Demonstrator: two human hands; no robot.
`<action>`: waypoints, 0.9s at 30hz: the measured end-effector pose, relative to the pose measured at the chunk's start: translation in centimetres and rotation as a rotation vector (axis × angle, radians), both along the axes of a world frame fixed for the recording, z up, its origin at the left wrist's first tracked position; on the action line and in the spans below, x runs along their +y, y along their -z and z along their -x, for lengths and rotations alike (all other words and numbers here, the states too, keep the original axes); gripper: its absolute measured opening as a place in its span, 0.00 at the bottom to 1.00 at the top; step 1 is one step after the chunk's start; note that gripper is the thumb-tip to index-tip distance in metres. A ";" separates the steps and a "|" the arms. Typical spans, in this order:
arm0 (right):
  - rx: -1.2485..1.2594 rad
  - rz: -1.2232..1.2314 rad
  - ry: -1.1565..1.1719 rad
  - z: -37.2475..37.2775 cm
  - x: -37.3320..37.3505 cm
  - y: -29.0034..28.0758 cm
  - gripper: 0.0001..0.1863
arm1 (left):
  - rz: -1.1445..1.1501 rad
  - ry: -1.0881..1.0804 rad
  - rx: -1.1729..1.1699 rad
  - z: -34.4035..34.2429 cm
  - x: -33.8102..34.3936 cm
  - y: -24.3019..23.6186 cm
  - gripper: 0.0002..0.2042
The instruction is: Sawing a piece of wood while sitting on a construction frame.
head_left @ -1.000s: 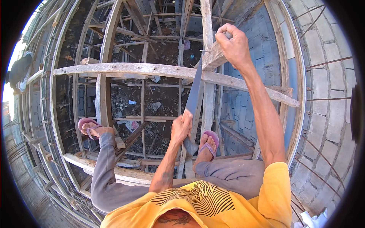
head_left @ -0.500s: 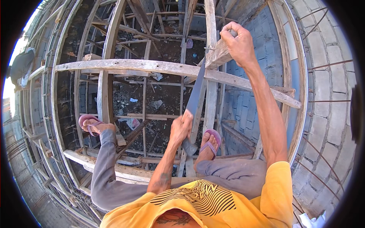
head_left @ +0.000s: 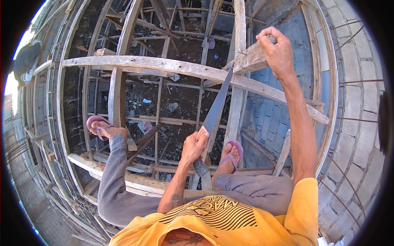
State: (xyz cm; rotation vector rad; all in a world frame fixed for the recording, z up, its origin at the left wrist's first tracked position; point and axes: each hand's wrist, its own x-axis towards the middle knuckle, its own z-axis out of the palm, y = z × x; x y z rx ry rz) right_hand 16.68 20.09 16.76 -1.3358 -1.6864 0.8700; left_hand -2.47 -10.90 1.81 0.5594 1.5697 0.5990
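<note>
Timber framework (head_left: pixel 156 64) above littered ground (head_left: pixel 186 99); left hand (head_left: pixel 193 148), grip wrapped round saw (head_left: pixel 217 103); right hand (head_left: pixel 280 51), grip clasping wood block (head_left: pixel 251 60).

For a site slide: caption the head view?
Left hand holds a saw, its blade at the end of a wood block gripped by the right hand.

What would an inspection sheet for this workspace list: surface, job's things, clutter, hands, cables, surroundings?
Surface: wooden crossbeam within an open timber frame.
Job's things: handsaw, blade reaching the near end of a timber block at the crossbeam.
Clutter: scattered debris on the ground below.
Hands: left hand closed around the handsaw's handle; right hand, fingers curled, on the timber block.
Cables: nothing seen.
Surroundings: grey block wall with protruding metal rods.
</note>
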 end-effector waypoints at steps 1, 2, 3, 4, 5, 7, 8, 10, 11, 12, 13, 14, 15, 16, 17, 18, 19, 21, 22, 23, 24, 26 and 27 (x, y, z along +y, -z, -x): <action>0.011 -0.040 -0.004 -0.2 0.3 0.0 0.06 | -0.028 0.036 0.006 0.1 1.6 0.4 0.24; 0.017 -0.034 -0.016 0.2 0.5 0.3 0.06 | -0.081 0.028 0.023 -0.4 4.2 0.7 0.24; 0.029 -0.036 -0.027 1.0 0.4 0.2 0.06 | -0.130 0.004 0.018 -0.8 7.0 0.9 0.22; 0.034 -0.040 -0.033 1.6 0.3 0.3 0.06 | -0.180 -0.015 0.007 -1.1 9.9 1.4 0.22; 0.041 -0.029 -0.042 2.2 0.2 0.4 0.06 | -0.255 0.003 0.055 -0.6 11.9 2.0 0.22; 0.047 -0.012 -0.028 1.9 0.2 0.2 0.06 | -0.193 -0.013 -0.006 -0.6 12.6 2.5 0.21; 0.050 -0.004 -0.026 1.7 0.1 0.1 0.06 | -0.192 -0.023 -0.031 -0.8 11.4 2.4 0.21; -0.031 -0.029 -0.017 0.9 0.1 0.4 0.07 | -0.184 -0.018 -0.053 -0.9 8.2 2.1 0.21; -0.037 -0.024 -0.004 0.5 0.0 0.2 0.07 | -0.148 -0.005 -0.020 -0.5 5.3 1.6 0.21; -0.032 -0.002 -0.005 0.6 0.0 -0.1 0.08 | -0.119 0.004 0.016 0.2 3.0 1.1 0.20; -0.027 0.026 -0.007 0.5 -0.2 0.3 0.08 | -0.024 0.007 0.002 1.2 1.4 -0.6 0.21; -0.044 0.015 0.006 0.3 -0.5 -0.5 0.08 | 0.055 0.013 -0.024 1.8 0.8 -2.8 0.22; -0.036 -0.001 0.014 0.4 -0.5 -0.6 0.08 | 0.018 -0.008 -0.009 1.9 0.7 -2.8 0.21; -0.028 -0.014 0.018 0.6 -0.4 -0.6 0.09 | -0.023 0.024 0.008 1.7 1.8 -2.4 0.21; -0.035 -0.021 0.018 0.4 -0.2 -0.6 0.09 | -0.064 0.057 0.022 1.4 3.8 -1.5 0.20; -0.026 -0.020 0.012 1.0 -0.1 -0.5 0.09 | -0.113 0.034 -0.002 0.7 6.7 -0.6 0.20; -0.012 -0.014 0.001 1.8 0.0 -0.2 0.08 | -0.157 0.007 -0.020 0.2 9.4 0.4 0.20; -0.033 -0.060 0.000 2.0 0.1 0.5 0.08 | -0.094 -0.002 -0.078 0.0 12.1 1.7 0.20; -0.055 -0.105 0.009 1.8 0.1 0.8 0.08 | -0.090 -0.002 -0.080 -0.4 12.1 1.6 0.20; -0.054 -0.101 0.007 1.3 0.3 0.8 0.08 | -0.112 0.001 -0.055 -0.6 12.0 1.5 0.20; -0.023 -0.042 -0.009 0.8 0.6 0.4 0.08 | -0.137 0.002 -0.030 -1.0 12.0 1.3 0.20; 0.012 -0.004 -0.026 0.5 0.7 0.4 0.08 | -0.222 0.042 0.124 -1.4 10.8 2.3 0.19; 0.005 -0.006 -0.023 0.3 0.7 0.4 0.08 | -0.234 0.059 0.156 -2.1 10.9 1.8 0.19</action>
